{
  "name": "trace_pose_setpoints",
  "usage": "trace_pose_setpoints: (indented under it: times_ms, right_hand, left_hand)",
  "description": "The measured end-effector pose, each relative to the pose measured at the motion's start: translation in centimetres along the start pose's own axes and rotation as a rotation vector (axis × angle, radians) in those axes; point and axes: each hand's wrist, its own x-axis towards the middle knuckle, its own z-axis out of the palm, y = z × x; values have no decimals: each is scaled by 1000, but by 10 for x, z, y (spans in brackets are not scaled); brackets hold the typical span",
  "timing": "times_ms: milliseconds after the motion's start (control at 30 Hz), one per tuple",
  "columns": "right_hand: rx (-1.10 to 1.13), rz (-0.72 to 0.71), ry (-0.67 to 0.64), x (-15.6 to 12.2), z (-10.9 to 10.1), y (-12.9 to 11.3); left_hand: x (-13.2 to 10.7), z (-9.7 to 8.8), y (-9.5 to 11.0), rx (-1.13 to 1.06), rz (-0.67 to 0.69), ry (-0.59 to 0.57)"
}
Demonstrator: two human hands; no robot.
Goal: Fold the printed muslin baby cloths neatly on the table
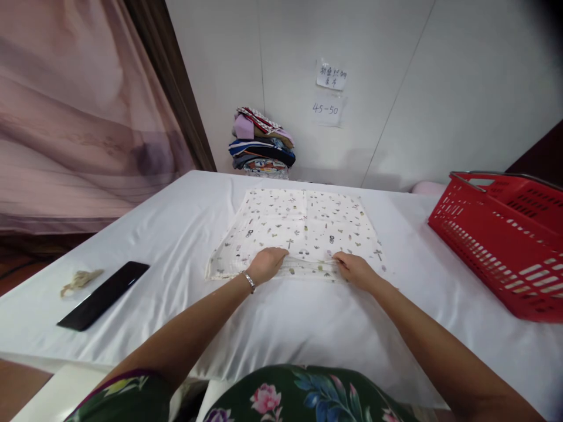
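Note:
A white cloth (281, 225) with small printed motifs lies spread on the table, a crease running down its middle and another across it. My left hand (266, 264) pinches the cloth near its front edge, left of the middle. To the right, my right hand (353, 268) also pinches it between thumb and fingers. Between the two hands a small fold of the fabric is slightly raised. A bracelet sits on my left wrist.
A red plastic basket (492, 252) stands on the white-covered table (185, 234) at the right. At left lie a dark flat object (105, 295) and a small beige bundle (81, 280). Stacked folded fabrics (263, 143) stand behind, near the wall; a pink curtain (79, 117) hangs left.

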Motion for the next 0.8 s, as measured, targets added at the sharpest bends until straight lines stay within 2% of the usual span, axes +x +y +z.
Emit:
trace_pose_setpoints:
  times_ms: [133,300,433,533,800]
  right_hand:
    - [-25,-83,87,-4,12,5]
    - [-44,-188,177,-4,26,15]
    - [-44,-156,216,-3,27,12]
    - [-59,-145,215,-4,24,9]
    - [-102,-280,150,-6,25,12]
  left_hand:
    - [0,1,4,62,-72,25]
    - [-5,4,7,147,56,29]
    - [-6,8,8,153,119,50]
    - [-4,8,10,130,158,50]
    - [6,4,19,178,142,-29]
